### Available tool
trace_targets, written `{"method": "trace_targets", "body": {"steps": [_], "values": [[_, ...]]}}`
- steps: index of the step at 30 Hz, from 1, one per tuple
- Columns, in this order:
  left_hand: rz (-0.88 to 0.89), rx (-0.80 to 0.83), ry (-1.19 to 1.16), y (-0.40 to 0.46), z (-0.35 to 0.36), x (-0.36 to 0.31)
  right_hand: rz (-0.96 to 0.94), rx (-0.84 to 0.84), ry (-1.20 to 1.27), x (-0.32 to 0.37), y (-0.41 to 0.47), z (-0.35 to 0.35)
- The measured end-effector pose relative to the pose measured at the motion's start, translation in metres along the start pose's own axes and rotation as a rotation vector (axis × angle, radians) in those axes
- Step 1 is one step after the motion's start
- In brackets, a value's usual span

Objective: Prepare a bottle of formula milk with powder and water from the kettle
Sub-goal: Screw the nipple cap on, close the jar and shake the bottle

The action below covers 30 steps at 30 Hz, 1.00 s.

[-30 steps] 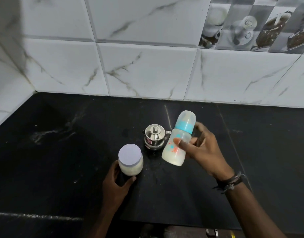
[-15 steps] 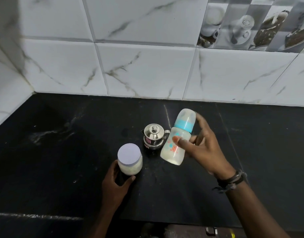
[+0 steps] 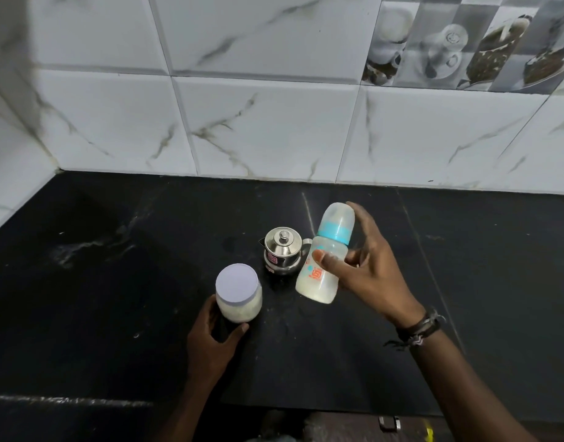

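Aloft, right hand (image 3: 366,275) grips tilted bottle (image 3: 325,260).

Shiny steel kettle (image 3: 282,250); translucent, probably plastic bottle (image 3: 325,255); polished stone counter (image 3: 115,282).

Black stone countertop (image 3: 121,314) fills the lower half of view; polished, with pale veining at 9 o'clock and faint white specks near centre. A thin seam line runs across the counter from about 12 toward 5 o'clock. Front edge of the counter (image 3: 67,401) shows as a lighter strip at 7 o'clock.

Back wall (image 3: 274,122): large glossy white tiles with grey-brown marble veins, grout lines visible. Side wall (image 3: 6,148) meets it at a corner at 9–10 o'clock; same tile, in shadow toward the top.

Decorative tile band (image 3: 465,43) at 1–2 o'clock: grey checks printed with cups and kitchenware, blurred.

Light is soft, reflecting dully off the tiles.
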<state>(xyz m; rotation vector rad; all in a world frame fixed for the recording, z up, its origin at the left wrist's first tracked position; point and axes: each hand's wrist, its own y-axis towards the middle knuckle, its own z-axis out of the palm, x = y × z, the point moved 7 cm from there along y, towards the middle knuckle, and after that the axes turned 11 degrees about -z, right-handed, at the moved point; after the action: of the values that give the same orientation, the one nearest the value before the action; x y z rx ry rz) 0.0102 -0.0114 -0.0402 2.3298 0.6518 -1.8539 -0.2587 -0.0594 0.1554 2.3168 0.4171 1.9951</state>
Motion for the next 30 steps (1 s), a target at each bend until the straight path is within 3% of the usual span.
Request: {"method": "trace_targets", "body": {"steps": [3,7,9,11,13,17,21,24,28,30], "values": [[0.019,-0.013,-0.001,-0.001,-0.001,-0.003,0.153,0.152,0.128,-0.004,-0.003,0.008],[0.009,-0.005,0.004,0.0,0.0,-0.001,0.004,0.023,-0.001,0.0,0.003,-0.003],[0.013,-0.002,0.001,0.0,0.0,-0.001,0.01,0.076,-0.061,-0.003,0.002,0.0],[0.018,-0.001,-0.001,0.0,0.0,0.0,0.058,0.138,0.032,-0.003,0.0,0.005],[0.019,0.001,-0.002,0.0,0.0,0.0,0.026,0.069,0.093,-0.001,0.002,0.0],[0.014,-0.001,-0.005,0.0,0.0,0.0,-0.043,0.048,-0.25,0.001,0.005,-0.005],[0.023,-0.003,-0.007,0.0,0.0,-0.002,-0.027,0.025,0.028,0.004,0.005,-0.004],[0.016,0.0,-0.005,0.0,0.0,0.0,-0.048,0.026,-0.209,0.002,0.011,-0.009],[0.02,-0.007,-0.01,-0.001,0.0,-0.002,-0.022,0.012,-0.005,0.002,0.009,-0.004],[0.013,-0.003,-0.008,0.0,0.0,-0.001,-0.073,-0.009,-0.155,0.003,0.012,-0.01]]}}
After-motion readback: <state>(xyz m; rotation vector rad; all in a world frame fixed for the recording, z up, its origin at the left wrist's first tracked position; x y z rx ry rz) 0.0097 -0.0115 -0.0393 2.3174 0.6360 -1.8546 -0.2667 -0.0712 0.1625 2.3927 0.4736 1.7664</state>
